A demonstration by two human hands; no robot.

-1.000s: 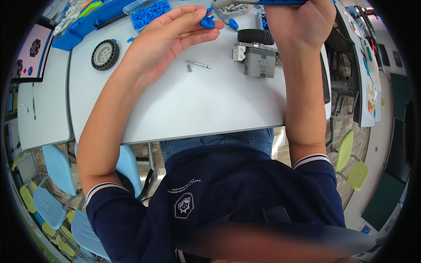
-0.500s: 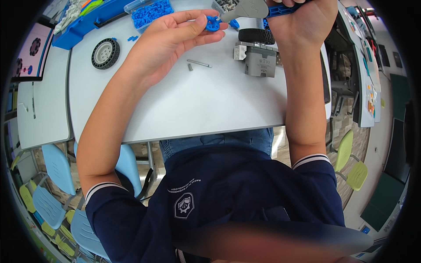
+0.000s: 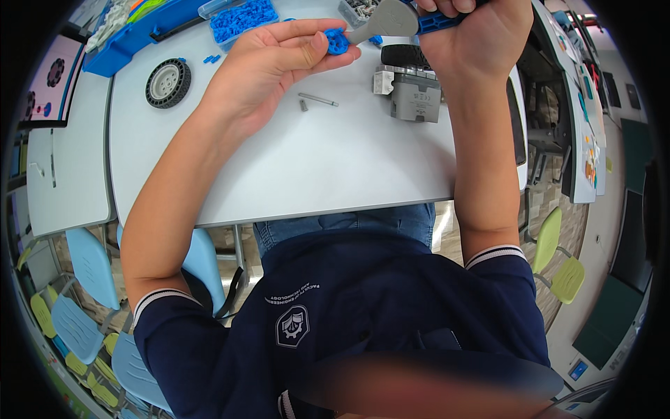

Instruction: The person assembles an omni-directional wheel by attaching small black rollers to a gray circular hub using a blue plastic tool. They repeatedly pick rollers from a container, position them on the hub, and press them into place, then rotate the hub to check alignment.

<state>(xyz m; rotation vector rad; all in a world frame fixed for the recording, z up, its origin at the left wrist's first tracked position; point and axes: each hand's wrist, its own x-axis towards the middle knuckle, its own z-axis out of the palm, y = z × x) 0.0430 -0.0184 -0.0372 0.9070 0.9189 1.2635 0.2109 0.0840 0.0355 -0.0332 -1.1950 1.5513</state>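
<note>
Between the thumb and fingers of my left hand (image 3: pixel 279 59) is a small round blue plastic building piece (image 3: pixel 337 42). My right hand (image 3: pixel 474 38), cut off by the top edge, is closed round the blue handle of a plier-like hand tool (image 3: pixel 391 19) with a grey head. The tool's narrow tip meets the blue piece, though I cannot tell whether it grips it. Below the tool, a grey motor block (image 3: pixel 415 96) stands on the table beside a black-tyred wheel (image 3: pixel 401 55), partly behind my right wrist. A thin grey shaft (image 3: pixel 318 99) and a short grey pin (image 3: pixel 303 105) lie nearby.
A loose wheel (image 3: pixel 167 83) and small blue pins (image 3: pixel 211 59) lie on the white table (image 3: pixel 293 164) at left. Clear tubs of blue parts (image 3: pixel 241 22) and grey parts (image 3: pixel 359 10) stand behind. A blue tray (image 3: pixel 115 54) and a screen (image 3: pixel 52 77) are far left.
The tool and my right hand have shifted slightly left. The blue piece has turned a little in my left fingers, with the tool's tip now closer against it.
</note>
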